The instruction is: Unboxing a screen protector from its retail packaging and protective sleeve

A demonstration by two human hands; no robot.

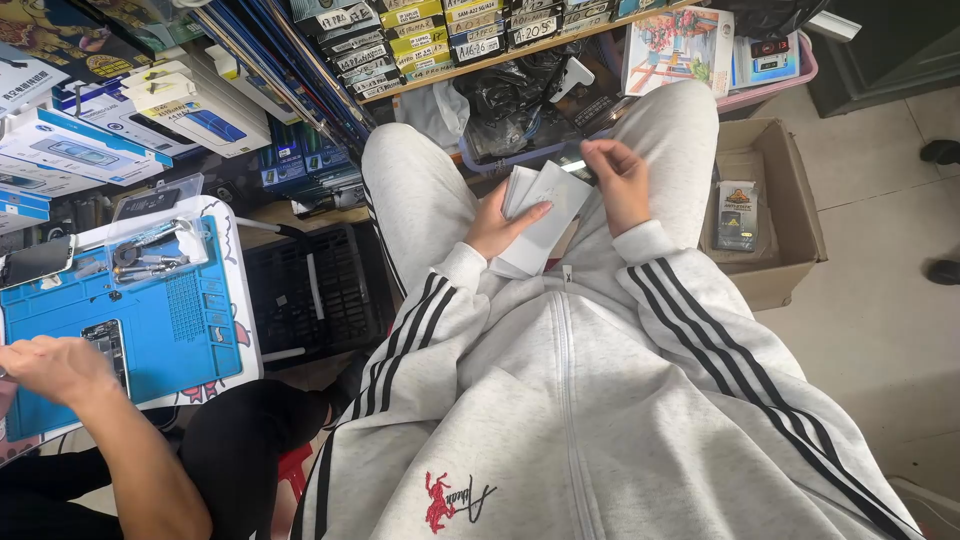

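Several white packets [540, 215], left hand [495, 225]

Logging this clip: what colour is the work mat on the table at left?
Blue: the work mat shows clearly in the head view, beside another person's hand.

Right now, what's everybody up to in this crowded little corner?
A seated person in a grey tracksuit holds a small stack of white packets over their lap: the left hand supports it from below, the right hand is raised just beside it, fingers pinched together. To the left, another person's hand rests on a blue work mat where a phone lies. A cardboard box sits on the floor to the right.
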